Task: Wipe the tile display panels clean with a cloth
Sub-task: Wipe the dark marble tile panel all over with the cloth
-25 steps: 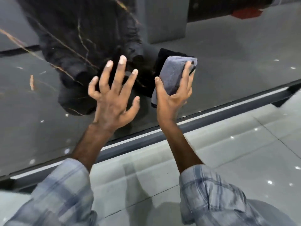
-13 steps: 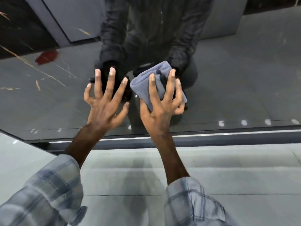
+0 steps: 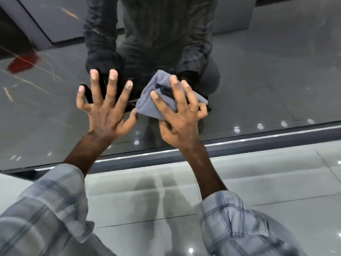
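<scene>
Pressing a folded grey microfibre cloth [image 3: 151, 103] against the glossy dark grey marble-look tile panel [image 3: 267, 74], the right hand [image 3: 181, 126] grips it firmly. Its fingers [image 3: 175, 90] curl over the front of the cloth while the thumb hooks under the lower edge. The cloth sits low on the panel, near the middle of its width and a little above the panel's bottom edge.

The left hand [image 3: 105, 115] lies on the panel just left of the cloth, holding nothing. Its fingers [image 3: 110, 87] are straight and splayed wide, with their tips meeting their own dark reflections on the panel. The thumb tip comes just beside the cloth's lower left corner; whether it touches cannot be told.

A dark grey metal rail [image 3: 267, 145] runs along the panel's bottom edge, and below it lies the pale glossy tiled floor [image 3: 276, 183]. Both forearms reach up to the panel from rolled blue-grey checked sleeves [image 3: 48, 206]. The panel's surface mirrors a crouching figure, a row of small ceiling lights near its lower edge and — far to the left — a red patch [image 3: 23, 63].
</scene>
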`<move>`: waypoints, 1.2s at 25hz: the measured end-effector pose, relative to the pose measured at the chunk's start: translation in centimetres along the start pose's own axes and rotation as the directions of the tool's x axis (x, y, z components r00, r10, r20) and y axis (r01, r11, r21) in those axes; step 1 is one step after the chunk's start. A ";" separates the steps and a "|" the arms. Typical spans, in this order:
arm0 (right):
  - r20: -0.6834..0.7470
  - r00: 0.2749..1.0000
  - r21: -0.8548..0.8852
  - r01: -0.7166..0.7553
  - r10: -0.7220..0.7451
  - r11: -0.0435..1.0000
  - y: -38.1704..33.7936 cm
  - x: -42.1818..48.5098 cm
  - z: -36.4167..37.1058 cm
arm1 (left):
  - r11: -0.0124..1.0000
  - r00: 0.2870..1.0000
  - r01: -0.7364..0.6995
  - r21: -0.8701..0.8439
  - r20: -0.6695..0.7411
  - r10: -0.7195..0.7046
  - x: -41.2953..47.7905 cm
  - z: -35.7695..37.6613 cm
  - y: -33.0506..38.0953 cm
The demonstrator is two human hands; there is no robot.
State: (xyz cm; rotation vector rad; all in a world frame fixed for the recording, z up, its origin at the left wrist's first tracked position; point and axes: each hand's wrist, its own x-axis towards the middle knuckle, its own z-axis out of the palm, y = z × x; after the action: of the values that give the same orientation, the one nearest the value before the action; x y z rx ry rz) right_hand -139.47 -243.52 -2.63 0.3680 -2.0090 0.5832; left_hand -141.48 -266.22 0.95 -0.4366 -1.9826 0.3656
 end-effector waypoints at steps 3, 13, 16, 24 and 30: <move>-0.002 0.883 0.019 -0.469 0.469 0.883 0.9 -3.8 0.5 | 1.000 0.999 -0.003 -0.008 -0.047 0.003 0.2 0.5 0.0; 0.370 -0.076 0.487 -0.833 0.926 -0.263 -5.8 -2.7 2.3 | 0.997 0.998 -0.005 -0.077 -0.068 0.000 0.2 0.5 0.1; 0.180 0.450 0.250 -0.881 0.875 0.402 -9.4 -1.0 2.6 | 0.997 0.999 -0.001 -0.080 -0.050 -0.003 0.3 0.3 0.2; 0.108 0.290 0.408 -0.885 0.951 0.224 -4.3 -5.1 3.6 | 0.993 0.999 -0.036 -0.109 0.031 0.039 0.5 -0.5 -0.1; -0.117 0.628 0.282 -0.721 0.769 0.632 -6.9 3.9 0.1 | 0.948 0.964 0.265 -0.175 0.036 -0.262 3.9 -4.9 -5.6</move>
State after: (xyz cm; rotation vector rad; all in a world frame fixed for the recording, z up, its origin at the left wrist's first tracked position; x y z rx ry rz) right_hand -138.09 -249.41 2.44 -0.4625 -1.8154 1.3093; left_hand -139.47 -269.09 8.62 -0.2753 -2.0621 0.0214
